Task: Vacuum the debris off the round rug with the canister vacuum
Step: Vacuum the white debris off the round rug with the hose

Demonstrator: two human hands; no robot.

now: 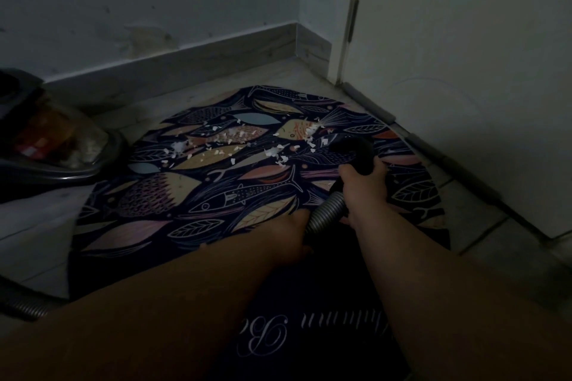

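Forearms [185, 303] reach in low: right hand [362, 178] has its fingers clamped round the black nozzle [356, 150], left hand [294, 230] is against the hose [328, 213] (fingers hidden, grip unclear). Debris [235, 141] lies mid-rug [139, 232], just left of the nozzle. Best to sweep slowly leftward, mouth flat, overlapping passes.

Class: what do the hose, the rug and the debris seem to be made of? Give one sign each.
Hose: probably ribbed plastic, grey, slight sheen. Rug: likely flat printed fabric, matte fish pattern. Debris: perhaps torn paper, white flakes.
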